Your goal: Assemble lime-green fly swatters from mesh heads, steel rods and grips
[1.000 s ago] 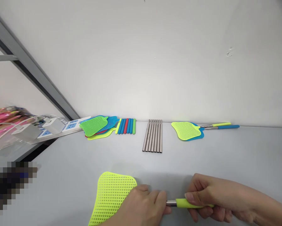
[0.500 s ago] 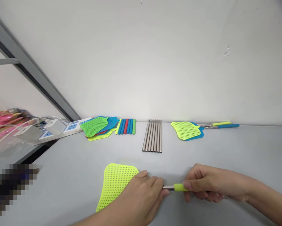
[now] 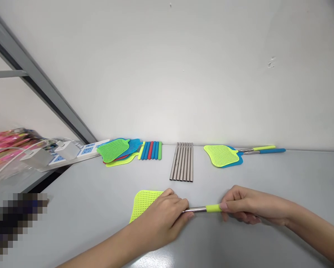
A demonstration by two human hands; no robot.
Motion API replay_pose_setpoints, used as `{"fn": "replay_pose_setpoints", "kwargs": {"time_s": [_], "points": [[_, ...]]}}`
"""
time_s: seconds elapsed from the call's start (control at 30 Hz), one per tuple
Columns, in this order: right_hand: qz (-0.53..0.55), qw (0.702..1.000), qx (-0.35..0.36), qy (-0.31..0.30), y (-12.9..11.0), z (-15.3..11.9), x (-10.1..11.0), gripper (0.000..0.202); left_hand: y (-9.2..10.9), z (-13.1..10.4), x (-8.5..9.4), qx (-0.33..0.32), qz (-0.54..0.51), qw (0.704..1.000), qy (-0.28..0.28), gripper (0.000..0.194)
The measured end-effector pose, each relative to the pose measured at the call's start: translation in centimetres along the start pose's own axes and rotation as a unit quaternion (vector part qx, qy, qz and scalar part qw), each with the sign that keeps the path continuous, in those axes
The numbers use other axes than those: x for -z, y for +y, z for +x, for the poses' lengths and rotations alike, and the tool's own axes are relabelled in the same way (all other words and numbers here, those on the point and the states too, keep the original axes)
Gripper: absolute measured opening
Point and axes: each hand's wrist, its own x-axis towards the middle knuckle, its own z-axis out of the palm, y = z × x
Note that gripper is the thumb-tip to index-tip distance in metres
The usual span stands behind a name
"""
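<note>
A yellow-green fly swatter is held level just above or on the grey table. My left hand is closed round it where the perforated head meets the metal rod, hiding that joint. At the rod's other end is a yellow-green handle, which my right hand grips with thumb and bent fingers; its far end is hidden in the palm. Behind them lies a row of metal tubes. Two swatters, yellow-green over blue, lie to the right with rods and handles attached.
At the back left are stacked swatter heads and a row of coloured handles. A power strip with white chargers and cables lies left, beside plastic-wrapped pink items. A white wall stands behind the table.
Both hands have moved slightly up, away from me, with the swatter. More of the metal rod shows between them, and less of the swatter head is visible. The view has shifted slightly.
</note>
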Motion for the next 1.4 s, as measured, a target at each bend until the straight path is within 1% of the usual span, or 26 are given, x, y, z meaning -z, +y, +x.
{"fn": "replay_pose_setpoints", "kwargs": {"time_s": [0.27,0.53,0.73,0.93,1.1,1.4], "points": [[0.000,1.000,-0.010,0.021,0.3,0.4,-0.3,0.036,0.0,0.0,-0.7,0.003,-0.026,1.000,0.012,0.024],[0.007,1.000,-0.001,0.026,0.8,0.8,-0.2,0.036,-0.1,-0.1,-1.3,0.010,-0.030,0.999,0.018,0.025],[0.008,0.999,0.004,0.031,0.9,0.9,-0.3,0.036,0.0,-0.1,-1.2,0.014,-0.028,0.999,0.021,0.025],[0.006,1.000,0.005,0.024,1.1,1.0,-0.2,0.036,0.1,-0.1,-1.0,0.015,-0.026,0.999,0.014,0.025],[0.015,1.000,0.006,0.011,1.1,1.1,-0.1,0.036,0.0,-0.1,-1.1,0.017,-0.033,0.999,0.014,0.025],[0.009,1.000,0.003,0.009,1.1,1.1,0.1,0.036,0.0,-0.1,-1.2,0.022,-0.040,0.999,0.022,0.026]]}}
